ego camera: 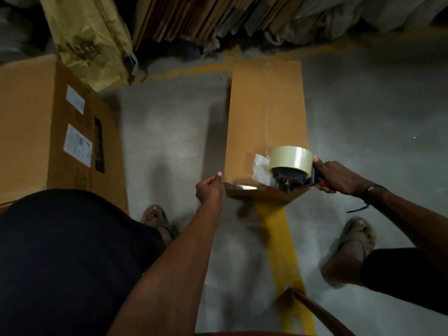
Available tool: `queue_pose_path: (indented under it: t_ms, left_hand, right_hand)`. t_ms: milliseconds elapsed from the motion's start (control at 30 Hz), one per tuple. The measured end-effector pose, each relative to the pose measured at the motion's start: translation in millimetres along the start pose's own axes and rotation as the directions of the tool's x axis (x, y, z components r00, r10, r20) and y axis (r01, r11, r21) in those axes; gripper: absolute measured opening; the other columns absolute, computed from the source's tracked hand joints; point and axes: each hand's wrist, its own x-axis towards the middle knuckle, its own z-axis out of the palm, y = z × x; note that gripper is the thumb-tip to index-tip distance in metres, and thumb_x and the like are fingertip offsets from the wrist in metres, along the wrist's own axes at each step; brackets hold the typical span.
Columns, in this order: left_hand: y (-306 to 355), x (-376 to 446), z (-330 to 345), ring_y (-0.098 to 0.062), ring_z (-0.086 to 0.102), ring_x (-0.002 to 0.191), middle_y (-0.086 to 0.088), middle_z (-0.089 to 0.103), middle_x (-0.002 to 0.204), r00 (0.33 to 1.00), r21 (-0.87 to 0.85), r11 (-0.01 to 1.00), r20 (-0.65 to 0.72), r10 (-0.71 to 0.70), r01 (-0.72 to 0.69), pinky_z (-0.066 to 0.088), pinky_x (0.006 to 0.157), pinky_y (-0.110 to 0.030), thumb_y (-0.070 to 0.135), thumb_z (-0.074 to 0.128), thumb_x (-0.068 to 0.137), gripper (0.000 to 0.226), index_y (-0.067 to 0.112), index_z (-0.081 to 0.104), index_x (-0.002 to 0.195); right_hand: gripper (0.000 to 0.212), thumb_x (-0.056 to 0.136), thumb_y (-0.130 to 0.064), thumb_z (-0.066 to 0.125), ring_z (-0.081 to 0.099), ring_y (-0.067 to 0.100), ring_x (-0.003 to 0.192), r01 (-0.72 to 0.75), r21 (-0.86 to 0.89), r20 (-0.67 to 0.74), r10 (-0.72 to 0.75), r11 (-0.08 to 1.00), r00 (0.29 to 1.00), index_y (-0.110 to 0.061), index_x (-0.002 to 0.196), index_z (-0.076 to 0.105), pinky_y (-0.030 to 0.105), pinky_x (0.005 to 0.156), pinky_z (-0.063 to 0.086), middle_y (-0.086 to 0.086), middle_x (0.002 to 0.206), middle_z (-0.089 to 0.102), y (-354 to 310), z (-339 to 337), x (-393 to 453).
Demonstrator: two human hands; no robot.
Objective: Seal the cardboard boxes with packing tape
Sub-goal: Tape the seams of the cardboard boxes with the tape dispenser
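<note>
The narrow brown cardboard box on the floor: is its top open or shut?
Shut: the narrow brown cardboard box shows one flat top with a clear tape strip running along it.

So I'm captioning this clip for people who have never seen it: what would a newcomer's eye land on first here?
First, the tape dispenser with its pale roll, gripped by the right hand at the near end of the narrow cardboard box in the middle of the floor. Next, the left hand, its fingers at the box's near left corner. Then the large labelled box standing at the left.
</note>
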Motion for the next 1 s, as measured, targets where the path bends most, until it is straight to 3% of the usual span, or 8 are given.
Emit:
queue_pose_path:
  t_ms: [100,267,367,600,733,833,900,1000]
  left_hand:
    - [-3.1,3.8,1.7,-0.025,0.073,0.093,-0.01,0.078,0.101,1.0,0.014,1.0,0.009,0.015,-0.015,0.055,0.081,-0.026,0.034,0.082,0.088,0.035,0.006,0.08,0.109]
    - [-4.8,5.4,3.6,-0.007,0.06,0.068,-0.004,0.073,0.087,0.999,0.056,0.998,-0.005,0.039,-0.039,0.045,0.071,-0.022,0.033,0.078,0.092,0.026,0.008,0.081,0.101]
    - [-6.3,6.0,3.2,-0.012,0.065,0.074,-0.003,0.073,0.088,0.998,0.091,0.994,-0.002,0.06,-0.059,0.044,0.064,-0.018,0.031,0.078,0.093,0.024,0.008,0.08,0.1]
    - [-10.3,11.2,6.4,-0.024,0.068,0.089,-0.006,0.075,0.093,0.999,0.131,0.991,-0.006,0.032,-0.031,0.051,0.079,-0.026,0.035,0.081,0.09,0.029,0.009,0.08,0.103]
    - [-12.5,14.2,-2.3,-0.027,0.067,0.098,-0.006,0.073,0.11,0.999,0.307,0.951,-0.018,-0.042,0.045,0.056,0.087,-0.033,0.03,0.085,0.084,0.031,0.018,0.076,0.111]
    - [-13.2,14.4,-5.9,-0.033,0.067,0.109,-0.01,0.073,0.12,0.992,0.448,0.891,-0.067,0.108,-0.067,0.056,0.096,-0.043,0.02,0.073,0.092,0.02,0.02,0.074,0.111]
    - [-7.2,5.3,0.8,-0.031,0.068,0.104,-0.01,0.075,0.111,0.967,0.417,0.89,-0.084,0.24,-0.185,0.054,0.09,-0.036,0.024,0.065,0.1,0.015,0.015,0.076,0.105]
    - [8.0,-13.6,16.5,-0.02,0.065,0.088,-0.004,0.075,0.097,0.956,0.357,0.896,-0.021,0.292,-0.266,0.047,0.076,-0.027,0.043,0.078,0.089,0.032,0.013,0.078,0.1]
  right_hand:
    - [0.101,0.102,-0.069,0.004,0.051,0.019,0.049,0.007,-0.016,0.003,-0.007,1.0,1.0,0.01,0.072,0.059,0.024,0.057,0.049,0.004,0.055,0.059,4.0,1.1,1.2]
    - [0.088,0.104,-0.064,0.004,0.05,0.015,0.046,0.022,-0.035,-0.013,-0.023,0.999,1.0,-0.009,0.06,0.057,0.026,0.06,0.05,0.002,0.053,0.058,2.5,3.5,2.2]
    - [0.085,0.105,-0.062,0.005,0.049,0.014,0.044,0.037,-0.047,-0.017,-0.037,0.998,0.999,-0.013,0.057,0.054,0.029,0.063,0.051,0.001,0.05,0.057,0.9,3.4,2.9]
    - [0.085,0.107,-0.06,0.005,0.049,0.014,0.044,0.066,-0.095,-0.027,-0.069,0.993,0.997,-0.014,0.054,0.053,0.03,0.065,0.051,0.001,0.048,0.056,2.5,5.0,8.4]
    - [0.086,0.104,-0.064,0.005,0.05,0.012,0.044,0.055,-0.116,-0.042,-0.061,0.992,0.997,-0.014,0.056,0.056,0.03,0.064,0.05,0.0,0.049,0.058,9.2,5.6,13.2]
    - [0.084,0.103,-0.066,0.007,0.049,0.009,0.043,0.03,-0.123,-0.053,-0.037,0.992,0.998,-0.014,0.059,0.057,0.028,0.063,0.048,-0.002,0.05,0.058,14.4,7.5,15.2]
    - [0.084,0.103,-0.067,0.007,0.049,0.009,0.043,0.025,-0.13,-0.047,-0.032,0.991,0.998,-0.014,0.06,0.058,0.028,0.063,0.048,-0.001,0.051,0.059,15.1,9.1,16.0]
    - [0.083,0.103,-0.066,0.008,0.05,0.008,0.043,0.042,-0.164,-0.048,-0.051,0.986,0.998,-0.015,0.06,0.058,0.029,0.063,0.049,-0.001,0.052,0.06,13.7,8.7,17.4]
